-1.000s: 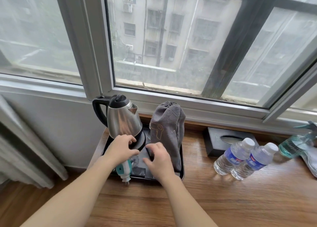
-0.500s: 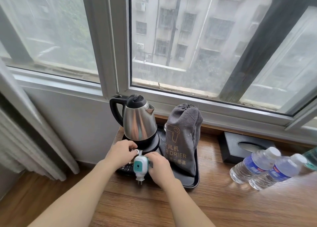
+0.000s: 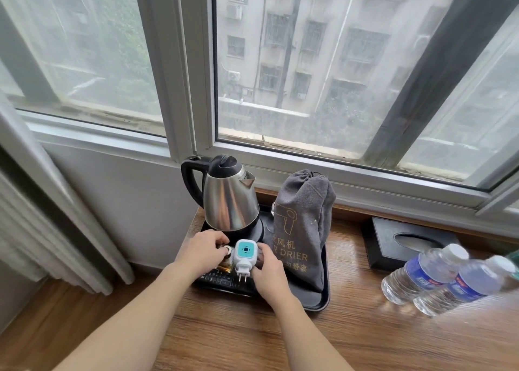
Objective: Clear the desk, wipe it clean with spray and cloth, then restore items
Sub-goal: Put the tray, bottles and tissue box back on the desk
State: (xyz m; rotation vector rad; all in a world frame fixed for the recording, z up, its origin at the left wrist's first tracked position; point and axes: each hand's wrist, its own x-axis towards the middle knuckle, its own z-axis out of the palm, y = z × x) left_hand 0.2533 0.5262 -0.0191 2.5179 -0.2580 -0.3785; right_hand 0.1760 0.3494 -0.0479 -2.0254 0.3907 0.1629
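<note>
Our hands over tray (image 3: pixel 314 304) at desk's (image 3: pixel 280 342) left end. Plug-in device (image 3: pixel 245 255) upright between our left hand (image 3: pixel 203 251) and right hand (image 3: pixel 268 269), prongs toward us. Remote (image 3: pixel 222 280) on tray beneath it. Kettle (image 3: pixel 229 199) on base just beyond left hand. Dryer pouch (image 3: pixel 303 230) on tray right of right hand. Tissue box (image 3: pixel 404 241) farther right, two water bottles (image 3: pixel 438 278) nearer us than box.
</note>
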